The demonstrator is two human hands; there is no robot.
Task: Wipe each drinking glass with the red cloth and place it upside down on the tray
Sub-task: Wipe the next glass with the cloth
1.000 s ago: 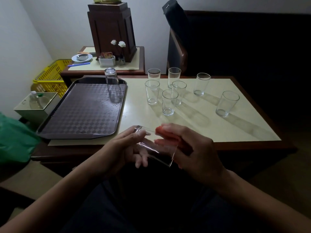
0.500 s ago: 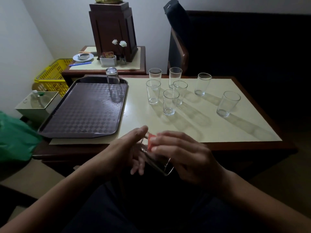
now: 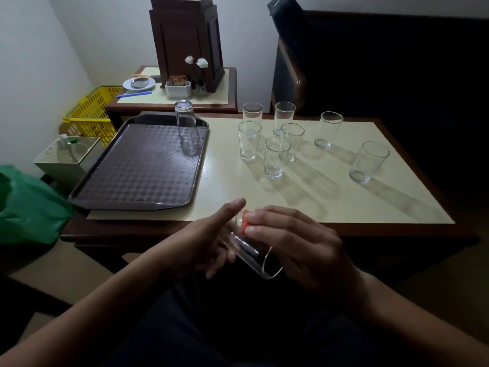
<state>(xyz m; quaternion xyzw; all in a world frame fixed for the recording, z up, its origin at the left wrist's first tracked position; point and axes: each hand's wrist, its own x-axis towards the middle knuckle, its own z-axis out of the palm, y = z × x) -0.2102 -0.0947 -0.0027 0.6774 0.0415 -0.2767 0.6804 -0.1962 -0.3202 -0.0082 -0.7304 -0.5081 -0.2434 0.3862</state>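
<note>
- Tilted drinking glass rests in the left hand, fingers curled beneath it.
- The right hand pinches the red cloth against its base end.
- Beyond the left hand lies the tray, bearing one upturned glass.

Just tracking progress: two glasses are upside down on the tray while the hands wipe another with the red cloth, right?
Not quite. The head view shows only one upturned glass on the tray, not two. The left hand and right hand do hold the red cloth against the held glass.
</note>
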